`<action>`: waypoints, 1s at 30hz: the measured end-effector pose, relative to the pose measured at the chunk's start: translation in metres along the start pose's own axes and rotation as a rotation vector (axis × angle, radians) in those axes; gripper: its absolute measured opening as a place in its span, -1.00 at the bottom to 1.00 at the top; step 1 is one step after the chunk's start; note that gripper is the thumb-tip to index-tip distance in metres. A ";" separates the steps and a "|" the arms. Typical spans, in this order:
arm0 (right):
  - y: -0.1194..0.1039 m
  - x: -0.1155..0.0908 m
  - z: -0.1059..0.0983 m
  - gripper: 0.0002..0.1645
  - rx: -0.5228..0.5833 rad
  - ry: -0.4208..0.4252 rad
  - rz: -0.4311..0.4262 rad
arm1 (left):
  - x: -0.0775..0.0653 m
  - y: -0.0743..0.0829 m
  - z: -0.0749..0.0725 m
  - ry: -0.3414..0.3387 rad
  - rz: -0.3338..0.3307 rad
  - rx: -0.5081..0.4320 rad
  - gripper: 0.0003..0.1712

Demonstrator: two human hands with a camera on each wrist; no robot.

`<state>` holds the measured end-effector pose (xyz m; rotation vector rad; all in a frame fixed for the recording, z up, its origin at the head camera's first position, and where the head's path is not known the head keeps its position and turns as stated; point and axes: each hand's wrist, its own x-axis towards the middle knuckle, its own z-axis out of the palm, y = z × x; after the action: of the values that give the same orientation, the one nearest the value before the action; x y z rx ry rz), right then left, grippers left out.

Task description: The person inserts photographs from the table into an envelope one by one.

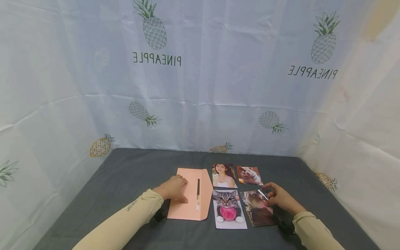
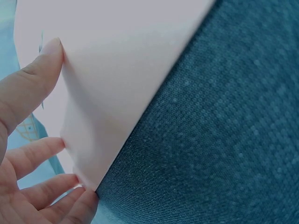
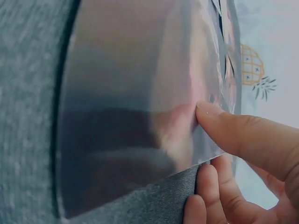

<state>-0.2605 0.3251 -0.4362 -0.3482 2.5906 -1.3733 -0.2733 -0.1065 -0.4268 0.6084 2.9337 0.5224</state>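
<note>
The glossy picture point(image 1: 260, 212) lies at the right front of the group on the bench point(image 1: 125, 180), just beside the cat picture point(image 1: 229, 210). Its surface is shiny, with a bright white reflection near the upper right edge; under this shine I see brown and grey tones, a pink patch and a darker brown lower part. What it shows I cannot tell exactly. Along its left side another edge looks out, so at least one more card seems to lie beneath.

The right hand point(image 1: 282, 198) holds this picture at its right edge, the thumb on the face and the other fingers at the border and below it.

The envelope point(image 1: 191, 190) is pale peach and lies flat to the left, with its flap opened toward the pictures. Near the flap a narrow strip of a photo point(image 1: 198, 194) is visible, dark above and whitish below; the remaining part is hidden inside. The left hand point(image 1: 172, 189) rests on the left part of the envelope, its thumb and fingers spread widely apart.

Behind the cat picture lies a portrait point(image 1: 224, 176) of a person in a white top, and beside it a hamster picture point(image 1: 249, 175) with brown background.
</note>
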 end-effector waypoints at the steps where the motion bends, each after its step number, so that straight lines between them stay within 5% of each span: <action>1: 0.000 0.000 0.000 -0.27 0.008 0.001 -0.009 | 0.000 0.000 0.000 0.000 -0.001 0.001 -0.21; 10: -0.007 -0.001 -0.007 -0.24 0.062 0.072 0.062 | 0.000 0.000 0.000 0.000 0.001 0.006 -0.21; 21: -0.024 -0.004 -0.019 -0.26 0.064 0.060 -0.028 | 0.000 0.001 0.000 -0.007 -0.015 0.004 -0.20; 30: -0.040 -0.003 -0.024 -0.20 0.075 0.135 0.003 | 0.001 0.000 0.001 -0.019 -0.031 -0.005 -0.19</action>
<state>-0.2592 0.3232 -0.3894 -0.2482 2.6354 -1.5385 -0.2742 -0.1055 -0.4273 0.5635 2.9178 0.5175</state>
